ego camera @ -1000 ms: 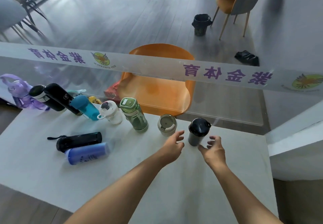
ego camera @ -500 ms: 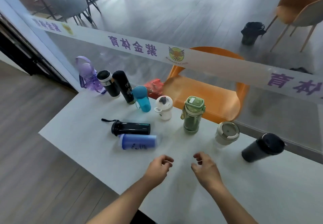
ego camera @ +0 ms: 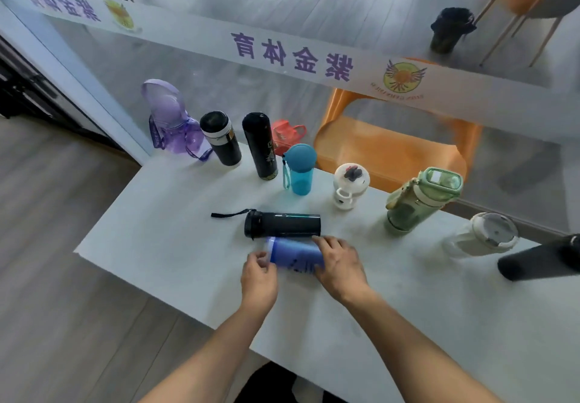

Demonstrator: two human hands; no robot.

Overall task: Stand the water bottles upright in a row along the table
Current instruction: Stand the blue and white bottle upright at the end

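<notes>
Between both hands, the lying blue plastic bottle (ego camera: 295, 256) is now clasped: left hand (ego camera: 259, 277) at its cap, right hand (ego camera: 340, 266) clamped over its base, where moments ago nothing was held; standing it up is judged next.

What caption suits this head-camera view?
Both hands, left hand and right hand, grasp a lying blue plastic bottle beside upright bottles.

left hand (ego camera: 259, 277) + right hand (ego camera: 340, 264) on lying blue bottle (ego camera: 295, 255); beside lying black bottle (ego camera: 282, 225); table (ego camera: 163, 245)
</notes>
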